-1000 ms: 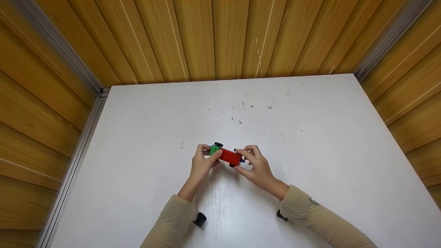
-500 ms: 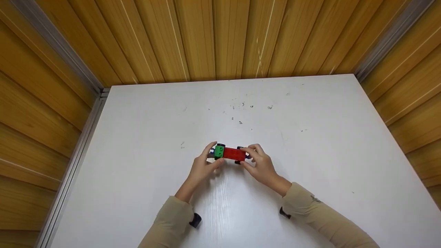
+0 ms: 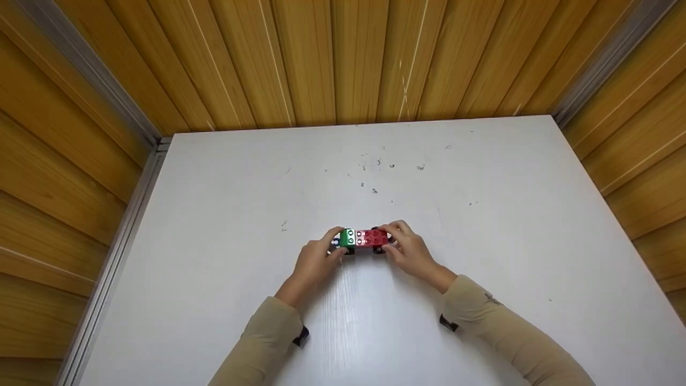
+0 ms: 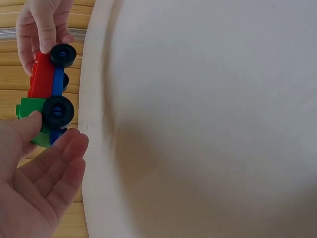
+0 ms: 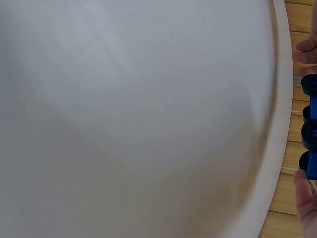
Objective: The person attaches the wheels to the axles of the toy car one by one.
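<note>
A toy car [image 3: 366,237] built of blocks lies crosswise between my two hands. Green and red studded blocks sit on its blue base, with black wheels [image 4: 58,112]. In the head view its studs face up. My left hand [image 3: 314,259] pinches the green end with thumb and fingers; the left wrist view has the thumb on the green block [image 4: 32,105]. At the red end, my right hand [image 3: 415,256] grips the car between thumb and fingers. The right wrist view catches only the blue underside [image 5: 313,166] and wheels at its edge.
The white table [image 3: 236,187] bears small dark marks [image 3: 392,165] beyond the hands. Wood-patterned panels [image 3: 353,59] stand behind and at both sides, with a metal rail [image 3: 115,236] along the left. Each sleeve has a black wrist device [image 3: 448,323].
The toy car has turned from slanted to level across the view, and its studded top now faces up. Both hands have shifted slightly right with it, still holding its ends.
</note>
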A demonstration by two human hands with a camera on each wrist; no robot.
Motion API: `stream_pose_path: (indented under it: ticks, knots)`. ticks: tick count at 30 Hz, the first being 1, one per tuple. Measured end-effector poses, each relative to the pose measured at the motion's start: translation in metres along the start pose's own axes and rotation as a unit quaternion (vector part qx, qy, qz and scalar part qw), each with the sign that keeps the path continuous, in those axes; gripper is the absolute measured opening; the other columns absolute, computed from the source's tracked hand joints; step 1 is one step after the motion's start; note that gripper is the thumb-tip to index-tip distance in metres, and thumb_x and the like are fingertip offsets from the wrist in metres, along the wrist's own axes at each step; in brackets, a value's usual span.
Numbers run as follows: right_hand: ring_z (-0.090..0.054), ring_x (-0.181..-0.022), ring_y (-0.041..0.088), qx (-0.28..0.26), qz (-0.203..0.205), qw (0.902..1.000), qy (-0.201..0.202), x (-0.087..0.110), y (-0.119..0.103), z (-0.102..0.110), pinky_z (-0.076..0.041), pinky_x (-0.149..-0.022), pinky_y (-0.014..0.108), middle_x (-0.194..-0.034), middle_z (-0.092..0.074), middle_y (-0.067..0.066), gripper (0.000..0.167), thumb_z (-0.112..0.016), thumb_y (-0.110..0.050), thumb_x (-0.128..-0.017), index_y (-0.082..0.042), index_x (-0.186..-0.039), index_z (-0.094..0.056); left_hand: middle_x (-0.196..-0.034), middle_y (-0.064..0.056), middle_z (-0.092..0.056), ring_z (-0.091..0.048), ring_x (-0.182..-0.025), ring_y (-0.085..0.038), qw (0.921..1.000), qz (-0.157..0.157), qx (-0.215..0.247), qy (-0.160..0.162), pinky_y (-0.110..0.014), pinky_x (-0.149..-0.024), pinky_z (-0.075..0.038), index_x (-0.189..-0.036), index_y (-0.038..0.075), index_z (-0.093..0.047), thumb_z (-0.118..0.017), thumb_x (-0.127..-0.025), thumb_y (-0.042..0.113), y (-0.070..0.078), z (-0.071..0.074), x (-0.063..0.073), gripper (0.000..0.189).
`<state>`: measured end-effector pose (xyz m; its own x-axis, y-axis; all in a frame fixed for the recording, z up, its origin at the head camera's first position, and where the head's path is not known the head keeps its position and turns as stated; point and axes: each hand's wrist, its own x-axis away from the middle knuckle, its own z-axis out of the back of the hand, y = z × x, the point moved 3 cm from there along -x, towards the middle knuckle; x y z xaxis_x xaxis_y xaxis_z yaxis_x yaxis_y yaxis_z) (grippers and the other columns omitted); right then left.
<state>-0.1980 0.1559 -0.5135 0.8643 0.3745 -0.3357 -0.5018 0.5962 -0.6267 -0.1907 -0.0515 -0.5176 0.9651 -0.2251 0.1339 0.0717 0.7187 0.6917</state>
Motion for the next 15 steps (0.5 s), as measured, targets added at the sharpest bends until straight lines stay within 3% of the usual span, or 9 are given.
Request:
stream_pose_path:
  ticks: [5,10,15]
  knots:
    - [-0.058,-0.071,0.016,0.0,-0.015,0.9997,-0.021,-0.007,0.008,0.0,-0.049,-0.063,0.025,-0.103,-0.052,0.011,0.035,-0.062,-0.005,-0.079,-0.005,-0.114,-0.054,-0.094,-0.001,-0.057,-0.052,-0.078,-0.013,0.9958,-0.013,-0.086,0.028,-0.03,-0.069,-0.045,-0.124,0.025,-0.048,-0.058,-0.083,0.032,0.001,0.0,-0.01,0.043]
    - [-0.058,-0.075,0.018,0.017,-0.03,0.999,-0.028,-0.018,0.015,0.001,-0.049,-0.066,0.031,-0.104,-0.053,0.011,0.035,-0.061,-0.007,-0.08,-0.006,-0.114,-0.054,-0.106,-0.003,-0.05,-0.051,-0.093,-0.015,0.994,-0.026,-0.096,0.046,-0.033,-0.082,-0.045,-0.122,0.024,-0.05,-0.058,-0.083,0.033,0.003,0.003,-0.023,0.041]
    - [-0.058,-0.08,0.023,0.045,-0.049,0.997,-0.039,-0.032,0.02,0.004,-0.048,-0.07,0.038,-0.107,-0.053,0.012,0.034,-0.059,-0.009,-0.082,-0.008,-0.116,-0.053,-0.118,-0.002,-0.05,-0.047,-0.11,-0.018,0.9897,-0.062,-0.112,0.063,-0.034,-0.092,-0.042,-0.122,0.018,-0.05,-0.055,-0.085,0.032,0.004,0.006,-0.038,0.039]
